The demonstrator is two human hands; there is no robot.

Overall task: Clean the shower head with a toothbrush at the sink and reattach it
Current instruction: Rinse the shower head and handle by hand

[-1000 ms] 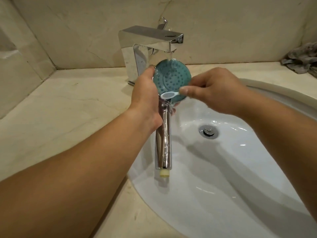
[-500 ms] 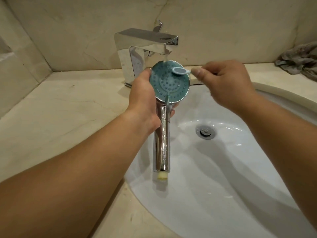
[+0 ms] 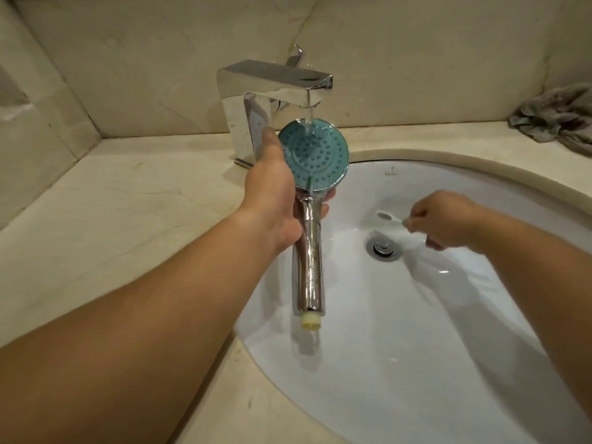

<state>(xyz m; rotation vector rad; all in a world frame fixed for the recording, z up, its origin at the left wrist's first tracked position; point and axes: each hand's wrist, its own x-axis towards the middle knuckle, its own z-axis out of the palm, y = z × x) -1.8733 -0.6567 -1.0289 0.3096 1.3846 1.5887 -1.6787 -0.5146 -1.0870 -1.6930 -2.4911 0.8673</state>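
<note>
Two hands share the work: our left hand grips the shower head at its neck, face up under the tap stream, while our right hand pinches the toothbrush above the drain. To rinse well, we judge it best to tilt the face so water sheets across every nozzle, keeping the handle over the sink.

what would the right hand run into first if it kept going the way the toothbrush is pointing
Probably nothing close: the right hand aims the toothbrush left across the sink, toward the shower head handle, though depth is unclear.

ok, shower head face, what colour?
Teal, dotted with nozzle rings, on the shower head; head view, the only one.
</note>
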